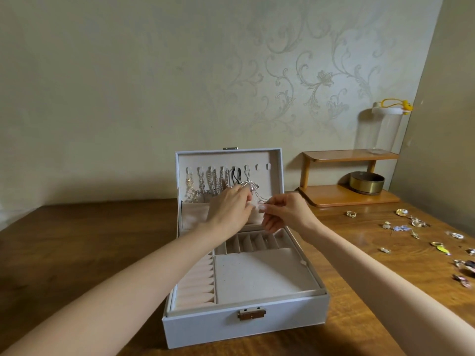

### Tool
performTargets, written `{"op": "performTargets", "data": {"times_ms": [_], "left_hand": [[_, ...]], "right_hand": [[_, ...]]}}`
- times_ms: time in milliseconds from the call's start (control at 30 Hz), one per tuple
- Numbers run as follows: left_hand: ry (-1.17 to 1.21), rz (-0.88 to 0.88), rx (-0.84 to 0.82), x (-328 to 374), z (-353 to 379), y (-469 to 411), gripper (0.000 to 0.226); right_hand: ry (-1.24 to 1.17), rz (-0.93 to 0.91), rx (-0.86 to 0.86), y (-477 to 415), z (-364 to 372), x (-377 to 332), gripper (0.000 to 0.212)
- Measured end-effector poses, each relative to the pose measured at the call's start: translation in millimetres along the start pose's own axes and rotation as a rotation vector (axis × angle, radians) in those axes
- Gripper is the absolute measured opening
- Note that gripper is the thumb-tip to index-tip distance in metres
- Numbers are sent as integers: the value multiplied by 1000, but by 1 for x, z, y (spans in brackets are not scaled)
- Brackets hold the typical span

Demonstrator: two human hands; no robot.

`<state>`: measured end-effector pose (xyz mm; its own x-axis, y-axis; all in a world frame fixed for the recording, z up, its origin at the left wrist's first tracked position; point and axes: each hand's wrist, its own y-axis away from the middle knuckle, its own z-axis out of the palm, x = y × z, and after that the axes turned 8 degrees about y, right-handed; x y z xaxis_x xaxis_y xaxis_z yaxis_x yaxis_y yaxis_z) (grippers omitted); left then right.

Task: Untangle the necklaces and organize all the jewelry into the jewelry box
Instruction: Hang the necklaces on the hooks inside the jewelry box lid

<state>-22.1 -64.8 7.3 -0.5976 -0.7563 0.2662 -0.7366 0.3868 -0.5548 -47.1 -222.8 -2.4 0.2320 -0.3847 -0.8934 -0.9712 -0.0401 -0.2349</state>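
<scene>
A white jewelry box (244, 322) stands open on the wooden table, its lid (277, 160) upright. Several necklaces (213, 182) hang from hooks inside the lid, among them a black cord (236, 176). A thin silver necklace (250, 185) with a pinkish pendant hangs from a hook further right. My left hand (228, 208) pinches it near the pendant, in front of the lid's pocket. My right hand (288, 214) pinches the chain's lower end just to the right. The tray's ring rolls (198, 283) and slots (257, 242) hold nothing.
Loose earrings, rings and brooches (416, 227) lie scattered on the table at the right. A small wooden shelf (347, 196) at the back right carries a round brass tin (367, 183) and a clear bottle (390, 127). The wall stands close behind the box.
</scene>
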Motion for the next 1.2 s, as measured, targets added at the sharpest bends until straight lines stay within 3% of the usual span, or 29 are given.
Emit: {"op": "performTargets", "data": {"times_ms": [167, 267, 567, 733, 867, 1067, 1200], "left_hand": [[-144, 38, -95, 2, 10, 8, 38], [-157, 13, -149, 7, 8, 8, 30], [-101, 58, -240, 3, 2, 11, 29], [-74, 34, -222, 3, 2, 11, 32], [-76, 67, -177, 3, 4, 14, 29], [-118, 100, -159, -2, 7, 13, 41], [-82, 84, -141, -5, 5, 12, 42]], "right_hand": [[-30, 1, 67, -13, -9, -15, 19], [5, 1, 116, -26, -9, -17, 14], [521, -91, 84, -49, -5, -16, 14], [709, -247, 214, -48, 1, -13, 16], [660, -342, 341, -51, 4, -11, 6], [657, -364, 270, -53, 11, -11, 30], [667, -317, 324, -46, 14, -11, 29]]}}
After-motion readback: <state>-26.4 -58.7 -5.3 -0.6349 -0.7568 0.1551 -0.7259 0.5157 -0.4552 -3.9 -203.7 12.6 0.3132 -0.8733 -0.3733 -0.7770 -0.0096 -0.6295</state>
